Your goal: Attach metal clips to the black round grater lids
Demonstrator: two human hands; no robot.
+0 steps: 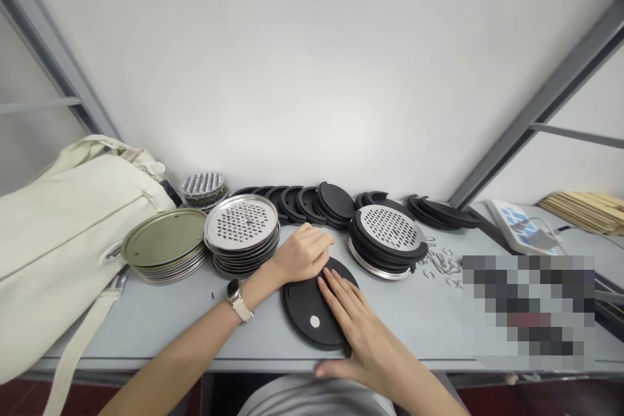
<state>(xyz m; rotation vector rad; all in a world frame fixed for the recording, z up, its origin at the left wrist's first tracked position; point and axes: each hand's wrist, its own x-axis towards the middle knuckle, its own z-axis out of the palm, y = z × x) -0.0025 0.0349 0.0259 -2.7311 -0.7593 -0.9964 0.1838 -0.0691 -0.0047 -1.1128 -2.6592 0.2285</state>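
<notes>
Two-handed, touches a black disc [297, 302] at the lower centre of the frame, near the front edge of the desk [409, 325]. Has the left hand [303, 253] clenched over its upper rim, contents hidden; lays the right hand [358, 325] open across its right side. Shows desk surface between disc and perforated plates [241, 224] at upper left, more towards metal rings [441, 264] at right.

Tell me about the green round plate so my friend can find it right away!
Find the big cream bag at the table's left end. Right of it stands a pile of round plates. The green one on top is mostly plain, unlike the holey silver grater beside it.
</notes>
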